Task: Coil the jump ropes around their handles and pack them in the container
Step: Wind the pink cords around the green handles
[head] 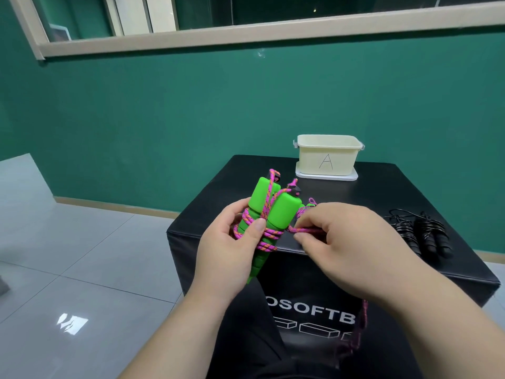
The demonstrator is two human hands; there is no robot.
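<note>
Closest to me, my left hand [229, 242] grips the two green handles [281, 212], its thumb pressing down the pink rope [269, 237] wound round them. My right hand [341, 242] pinches the next loop just beside the handles, all of it held above the near edge of the black box [341, 203]. A loose tail [362, 321] hangs down the box front. I judge it could snag, or the turns could slide off if my thumb lifts. The black jump rope [426, 233] lies coiled at the right edge, and the container [328, 157] stands at the far edge, well apart.
</note>
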